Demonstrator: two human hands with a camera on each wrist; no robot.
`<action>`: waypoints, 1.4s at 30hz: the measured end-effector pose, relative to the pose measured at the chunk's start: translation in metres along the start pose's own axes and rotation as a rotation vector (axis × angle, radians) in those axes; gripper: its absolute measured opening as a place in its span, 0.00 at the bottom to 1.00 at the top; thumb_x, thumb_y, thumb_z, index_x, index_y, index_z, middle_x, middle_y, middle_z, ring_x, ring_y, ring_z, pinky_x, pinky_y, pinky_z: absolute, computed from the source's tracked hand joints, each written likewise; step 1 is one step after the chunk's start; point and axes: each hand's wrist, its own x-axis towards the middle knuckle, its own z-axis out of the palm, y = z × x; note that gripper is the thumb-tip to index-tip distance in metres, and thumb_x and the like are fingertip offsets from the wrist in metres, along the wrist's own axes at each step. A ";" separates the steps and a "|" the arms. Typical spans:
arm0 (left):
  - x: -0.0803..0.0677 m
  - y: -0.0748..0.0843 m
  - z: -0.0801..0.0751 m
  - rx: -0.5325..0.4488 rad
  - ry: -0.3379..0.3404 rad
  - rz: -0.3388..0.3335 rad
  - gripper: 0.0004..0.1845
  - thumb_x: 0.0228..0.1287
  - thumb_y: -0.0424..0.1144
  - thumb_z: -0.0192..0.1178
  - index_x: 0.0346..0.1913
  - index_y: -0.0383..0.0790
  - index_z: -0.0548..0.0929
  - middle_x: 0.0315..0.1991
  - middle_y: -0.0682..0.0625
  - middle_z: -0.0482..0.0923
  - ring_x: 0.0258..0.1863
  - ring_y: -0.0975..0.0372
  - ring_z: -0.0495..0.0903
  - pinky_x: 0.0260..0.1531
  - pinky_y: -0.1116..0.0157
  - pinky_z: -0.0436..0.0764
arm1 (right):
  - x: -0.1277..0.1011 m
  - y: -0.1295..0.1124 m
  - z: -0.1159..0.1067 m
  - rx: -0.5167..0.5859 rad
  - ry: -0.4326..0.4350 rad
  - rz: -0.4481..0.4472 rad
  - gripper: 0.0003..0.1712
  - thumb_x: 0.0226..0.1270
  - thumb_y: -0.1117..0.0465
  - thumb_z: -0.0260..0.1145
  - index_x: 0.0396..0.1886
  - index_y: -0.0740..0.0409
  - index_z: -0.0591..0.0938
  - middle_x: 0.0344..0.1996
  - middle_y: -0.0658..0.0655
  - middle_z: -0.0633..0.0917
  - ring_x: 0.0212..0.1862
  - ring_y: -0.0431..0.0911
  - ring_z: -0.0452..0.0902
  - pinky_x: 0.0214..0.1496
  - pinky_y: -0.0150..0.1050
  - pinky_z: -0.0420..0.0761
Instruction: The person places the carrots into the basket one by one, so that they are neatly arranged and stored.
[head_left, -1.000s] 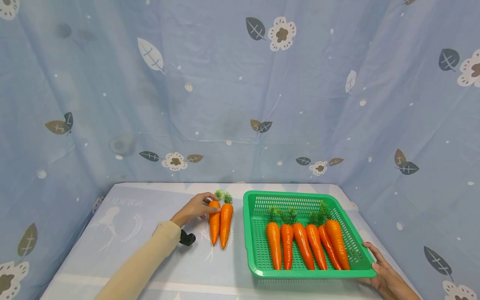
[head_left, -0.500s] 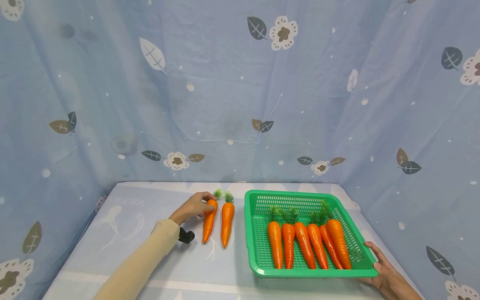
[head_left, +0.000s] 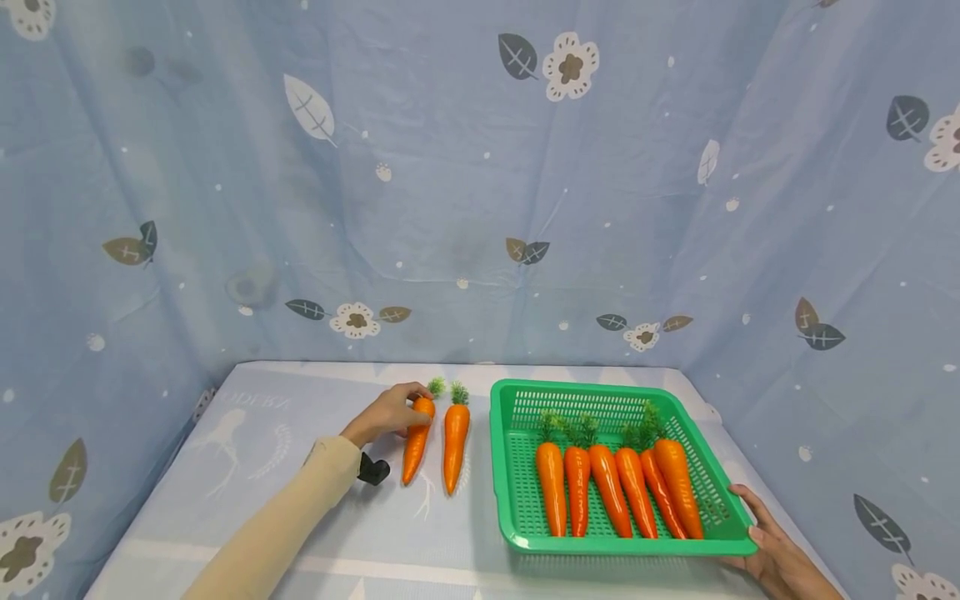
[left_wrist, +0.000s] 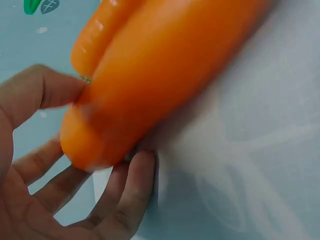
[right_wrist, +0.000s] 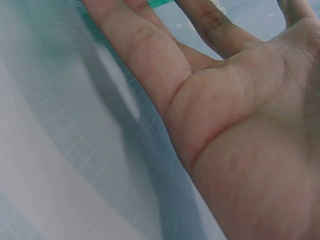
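My left hand (head_left: 390, 415) pinches an orange toy carrot (head_left: 417, 446) near its thick top. In the left wrist view, the thumb lies on one side of this carrot (left_wrist: 125, 105) and fingertips are at its other side and underneath. A second carrot (head_left: 455, 446) with a green tuft lies just to its right on the table. My right hand (head_left: 780, 557) touches the near right corner of a green plastic basket (head_left: 622, 547), its fingers extended along and below the rim. Several carrots (head_left: 551, 492) lie side by side in the basket, tufts toward the back.
A black object (head_left: 373, 469) shows by the left wrist, beside the sleeve. The table (head_left: 420, 550) has a pale printed cover. Patterned blue cloth (head_left: 450, 208) hangs behind the table and along both sides.
The left hand has drawn its carrot slightly left and tilted it, so a gap now separates it from the second carrot. The right hand and basket have stayed put.
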 end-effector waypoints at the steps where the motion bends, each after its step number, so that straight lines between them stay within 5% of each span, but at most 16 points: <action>1: -0.001 0.000 0.000 0.000 0.006 -0.005 0.21 0.61 0.33 0.69 0.58 0.38 0.82 0.58 0.40 0.75 0.35 0.53 0.79 0.32 0.57 0.86 | 0.000 0.000 0.000 -0.001 -0.005 -0.002 0.31 0.87 0.58 0.29 0.70 0.14 0.62 0.63 0.25 0.72 0.66 0.40 0.75 0.67 0.50 0.77; 22: -0.005 -0.005 -0.017 -0.042 0.105 0.010 0.22 0.63 0.36 0.74 0.59 0.42 0.82 0.63 0.39 0.74 0.49 0.50 0.79 0.39 0.60 0.86 | 0.001 -0.003 -0.002 0.001 0.015 0.022 0.29 0.87 0.56 0.29 0.68 0.13 0.61 0.61 0.25 0.73 0.65 0.39 0.76 0.67 0.49 0.77; 29: -0.006 0.007 -0.020 -0.144 0.102 0.055 0.30 0.62 0.38 0.75 0.67 0.42 0.78 0.67 0.41 0.73 0.51 0.49 0.82 0.43 0.56 0.88 | 0.002 -0.004 -0.002 -0.020 0.039 0.022 0.28 0.87 0.56 0.29 0.68 0.13 0.61 0.61 0.24 0.72 0.64 0.38 0.76 0.66 0.49 0.78; 42: -0.015 0.037 -0.018 -0.249 0.054 0.139 0.30 0.60 0.40 0.77 0.65 0.44 0.79 0.60 0.42 0.78 0.51 0.51 0.82 0.48 0.46 0.86 | 0.001 -0.003 -0.004 -0.103 0.098 0.050 0.27 0.87 0.56 0.32 0.68 0.12 0.56 0.59 0.23 0.72 0.62 0.38 0.77 0.64 0.50 0.80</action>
